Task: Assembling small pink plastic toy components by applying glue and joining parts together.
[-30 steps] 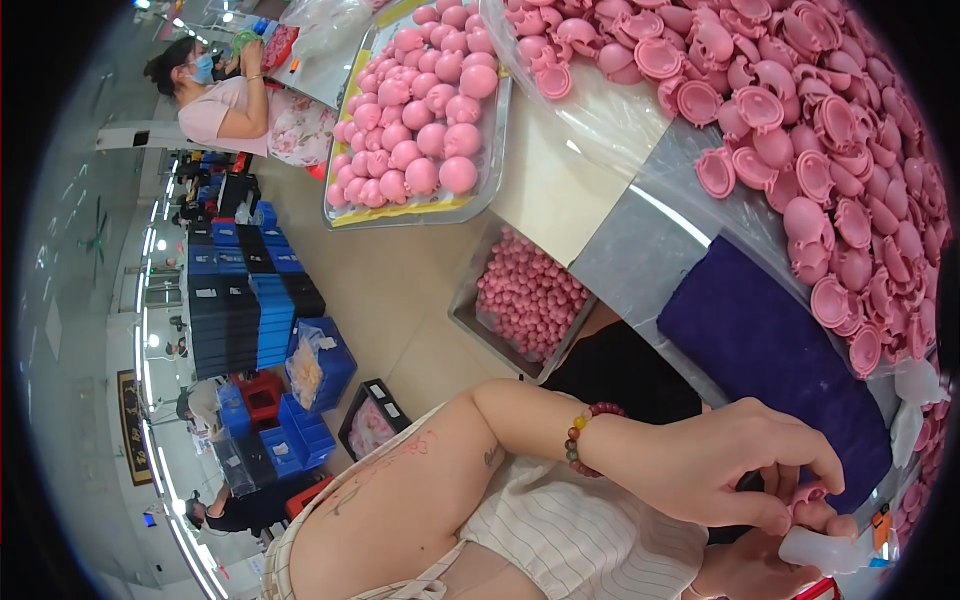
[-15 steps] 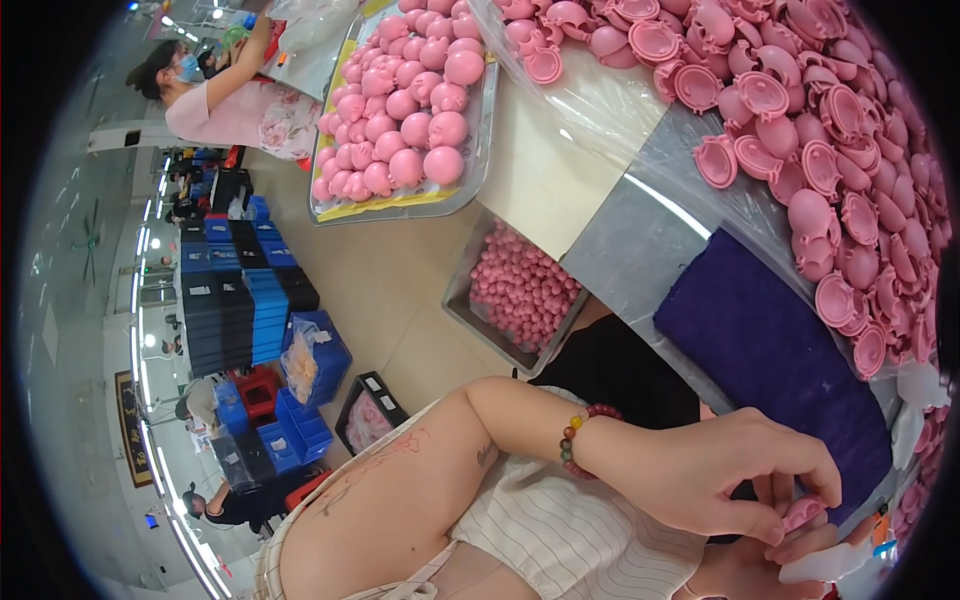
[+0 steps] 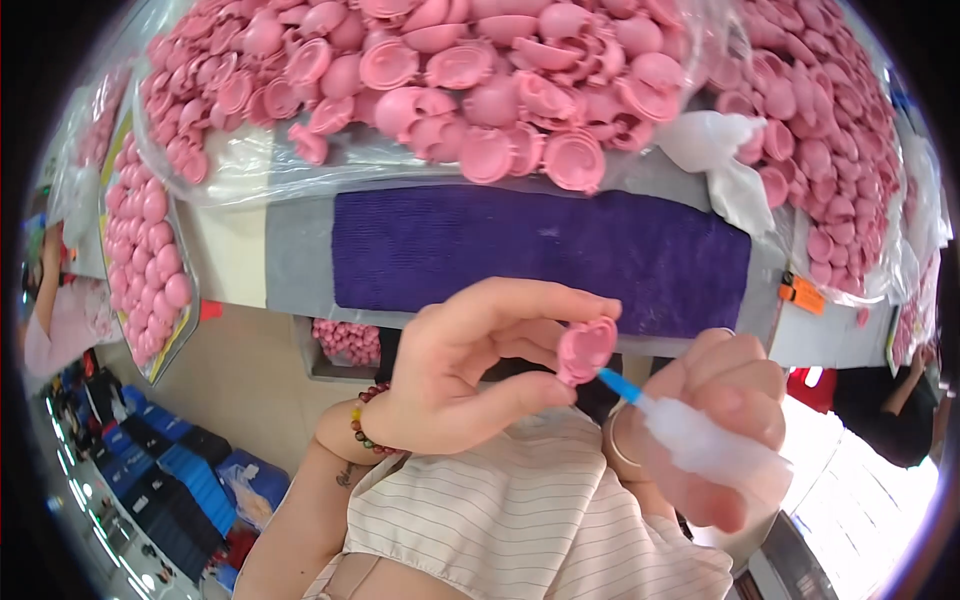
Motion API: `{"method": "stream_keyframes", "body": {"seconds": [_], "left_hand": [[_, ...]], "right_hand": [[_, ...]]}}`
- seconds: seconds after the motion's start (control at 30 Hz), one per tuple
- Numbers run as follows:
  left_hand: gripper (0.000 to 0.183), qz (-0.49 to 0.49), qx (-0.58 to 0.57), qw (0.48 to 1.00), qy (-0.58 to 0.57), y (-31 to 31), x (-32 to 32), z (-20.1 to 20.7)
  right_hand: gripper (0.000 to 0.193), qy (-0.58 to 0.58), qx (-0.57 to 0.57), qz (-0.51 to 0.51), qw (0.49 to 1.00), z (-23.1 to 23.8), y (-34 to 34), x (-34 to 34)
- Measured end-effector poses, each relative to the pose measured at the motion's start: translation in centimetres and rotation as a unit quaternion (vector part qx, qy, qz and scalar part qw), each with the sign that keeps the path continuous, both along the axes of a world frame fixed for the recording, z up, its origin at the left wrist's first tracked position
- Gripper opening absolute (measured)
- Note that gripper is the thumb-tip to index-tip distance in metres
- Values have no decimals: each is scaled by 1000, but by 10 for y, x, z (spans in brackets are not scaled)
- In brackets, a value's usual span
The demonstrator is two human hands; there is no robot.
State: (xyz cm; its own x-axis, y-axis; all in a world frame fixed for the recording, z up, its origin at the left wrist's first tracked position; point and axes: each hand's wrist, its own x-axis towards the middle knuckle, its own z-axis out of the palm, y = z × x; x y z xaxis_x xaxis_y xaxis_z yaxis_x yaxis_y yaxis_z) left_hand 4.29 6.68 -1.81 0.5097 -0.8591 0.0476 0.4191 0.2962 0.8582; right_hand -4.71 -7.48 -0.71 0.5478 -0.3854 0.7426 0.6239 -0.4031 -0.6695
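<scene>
My left hand [image 3: 450, 370], a beaded bracelet at its wrist, pinches a small round pink plastic shell half [image 3: 587, 350] between thumb and fingertips, its hollow side partly facing right. In my right hand [image 3: 735, 385] is a translucent squeeze bottle [image 3: 715, 450], gripped with the fingers curled round it. Its thin blue nozzle [image 3: 620, 385] points at the shell's lower right edge and appears to touch it. Both hands are in front of the table edge, just nearer than a purple cloth [image 3: 520, 250] lying on the table.
Pink shell halves [image 3: 490, 75] heap on clear plastic beyond the cloth; another heap [image 3: 810, 130] lies right. Crumpled white plastic [image 3: 735, 170] and an orange item [image 3: 800, 292] sit near the cloth. A tray of pink balls [image 3: 145, 260] stands left. Below is a bin of small pink pieces [image 3: 345, 342].
My view has swung from the left side to the table in front. Both hands now appear nearer the middle, and the bottle's blue nozzle is at the pink shell half.
</scene>
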Motion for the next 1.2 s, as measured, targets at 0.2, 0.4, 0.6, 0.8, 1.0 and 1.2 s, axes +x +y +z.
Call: {"method": "stream_keyframes", "body": {"seconds": [0.2, 0.4, 0.6, 0.8, 1.0, 1.2], "left_hand": [[40, 9, -15, 999, -28, -2, -4, -4], [46, 40, 30, 999, -14, -4, -9, 3], [46, 48, 46, 998, -19, -3, -9, 3], [40, 28, -3, 997, -70, -2, -7, -1], [40, 42, 0, 996, -74, -1, -7, 1], [40, 54, 6, 990, -133, -2, -5, 0]], "right_hand": [[61, 17, -22, -31, 999, -3, 4, -11], [60, 15, -41, -42, 998, -2, 3, -13], [51, 38, -19, -43, 998, 0, 0, -17], [61, -3, 3, -73, 997, -4, 4, -14], [52, 20, 5, -52, 998, -3, 3, -14], [62, -35, 19, -87, 995, -8, 4, -10]]}}
